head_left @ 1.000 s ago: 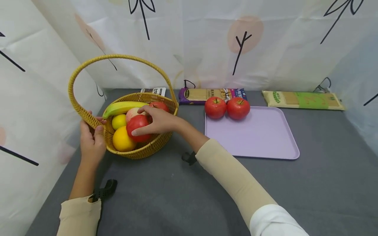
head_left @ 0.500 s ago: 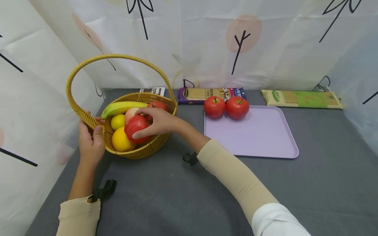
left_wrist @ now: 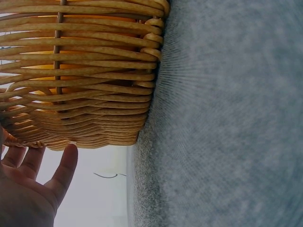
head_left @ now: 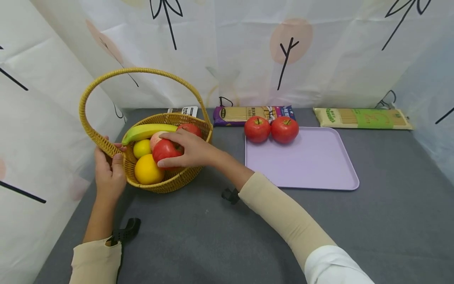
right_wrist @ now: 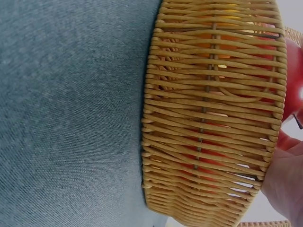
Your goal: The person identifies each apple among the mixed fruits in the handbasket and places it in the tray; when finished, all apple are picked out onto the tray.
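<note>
On the left of the head view stands a yellow wicker basket with a tall arched handle. My left hand holds its left side, where the handle meets the rim. My right hand reaches over the near right rim and grips a red apple between thumb and fingers. Around that apple lie an orange, a yellow lemon-like fruit, a pale pink peach, a banana and another red apple. The right wrist view shows red fruit above the basket rim.
A lilac tray lies right of the basket, with two red apples at its far left corner. Behind it are a purple noodle packet and a green noodle packet. A patterned cloth wall closes off the back.
The red apple in my right hand shifts and turns slightly among the fruit, and that hand moves a little with it. My left hand stays on the basket.
</note>
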